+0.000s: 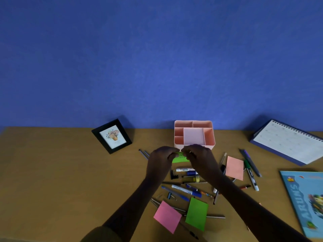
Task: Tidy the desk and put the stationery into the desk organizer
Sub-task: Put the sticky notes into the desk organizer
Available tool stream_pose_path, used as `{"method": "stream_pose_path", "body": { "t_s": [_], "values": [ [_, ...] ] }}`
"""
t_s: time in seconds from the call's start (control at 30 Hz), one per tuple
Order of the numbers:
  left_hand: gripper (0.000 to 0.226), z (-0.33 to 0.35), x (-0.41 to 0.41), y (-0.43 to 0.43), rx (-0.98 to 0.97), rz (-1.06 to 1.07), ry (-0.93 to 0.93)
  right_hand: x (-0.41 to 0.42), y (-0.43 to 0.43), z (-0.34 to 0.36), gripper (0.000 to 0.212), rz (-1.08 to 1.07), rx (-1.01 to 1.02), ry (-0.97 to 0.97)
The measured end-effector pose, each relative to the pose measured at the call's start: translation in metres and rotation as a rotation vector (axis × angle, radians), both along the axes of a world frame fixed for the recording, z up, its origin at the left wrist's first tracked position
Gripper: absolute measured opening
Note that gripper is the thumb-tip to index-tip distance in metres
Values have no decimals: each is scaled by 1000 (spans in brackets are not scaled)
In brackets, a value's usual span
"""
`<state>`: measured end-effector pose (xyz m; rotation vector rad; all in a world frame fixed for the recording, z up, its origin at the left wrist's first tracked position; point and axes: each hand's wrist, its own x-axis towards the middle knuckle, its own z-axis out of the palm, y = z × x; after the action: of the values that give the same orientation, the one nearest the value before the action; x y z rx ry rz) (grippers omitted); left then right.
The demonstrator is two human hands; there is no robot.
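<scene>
The left hand (162, 158) and the right hand (199, 158) each pinch a side of a small green paper pad (180, 159), just in front of the pink plastic box with little sections (194, 136). Loose pens (186, 190) lie on the brown wooden surface (70, 172).

Black picture frame (111, 136) leaning at blue wall (157, 58) — spiral calendar (286, 141) far right, blue book (307, 201) nearer camera.

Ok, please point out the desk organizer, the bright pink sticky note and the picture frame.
desk organizer (194, 136), head view, floor of its middle compartment.
bright pink sticky note (167, 217), head view, middle of the sheet.
picture frame (112, 136), head view, the flower print inside it.
</scene>
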<state>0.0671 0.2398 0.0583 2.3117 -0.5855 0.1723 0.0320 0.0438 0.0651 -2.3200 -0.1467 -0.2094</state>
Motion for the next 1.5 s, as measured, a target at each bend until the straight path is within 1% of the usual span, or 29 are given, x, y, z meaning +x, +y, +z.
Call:
{"method": "stream_pose_path", "body": {
  "t_s": [0.2, 0.37, 0.43, 0.5, 0.6, 0.67, 0.73, 0.8, 0.93, 1.03, 1.23, 1.37, 1.43, 1.5],
  "values": [
    [16, 7, 47, -19, 28, 33, -83, 49, -24, 9, 8, -72, -77, -95],
    [16, 9, 93, -28, 102, 78, -152, 99, -42, 7, 15, -107, -151, -140],
    [22, 8, 107, -34, 120, 78, -171, 116, -48, 3, 12, -98, -177, -157],
    [33, 6, 118, -40, 137, 81, -184, 130, -52, -2, 11, -97, -198, -161],
    [29, -3, 133, -48, 187, 103, -167, 144, -58, -12, 12, -136, -192, -128],
    [27, -12, 139, -55, 230, 113, -140, 148, -61, -21, 10, -135, -230, -89],
    [17, -22, 142, -60, 274, 128, -107, 151, -64, -31, 10, -113, -265, -46],
    [15, -32, 144, -66, 307, 140, -85, 153, -65, -40, 12, -116, -298, 7],
    [19, -46, 149, -71, 372, 139, -68, 156, -64, -48, 17, -155, -395, 103],
    [20, -52, 152, -72, 408, 132, -37, 159, -63, -56, 20, -133, -472, 147],
    [23, -59, 151, -68, 456, 111, -2, 163, -59, -65, 21, -120, -534, 198],
    [29, -57, 149, -66, 466, 78, -30, 161, -57, -65, 22, -88, -511, 176],
    [34, -54, 147, -65, 448, 64, -23, 158, -55, -65, 28, -70, -485, 158],
    [39, -51, 143, -62, 388, 76, 5, 154, -53, -61, 37, -68, -425, 131]
  ]
}}
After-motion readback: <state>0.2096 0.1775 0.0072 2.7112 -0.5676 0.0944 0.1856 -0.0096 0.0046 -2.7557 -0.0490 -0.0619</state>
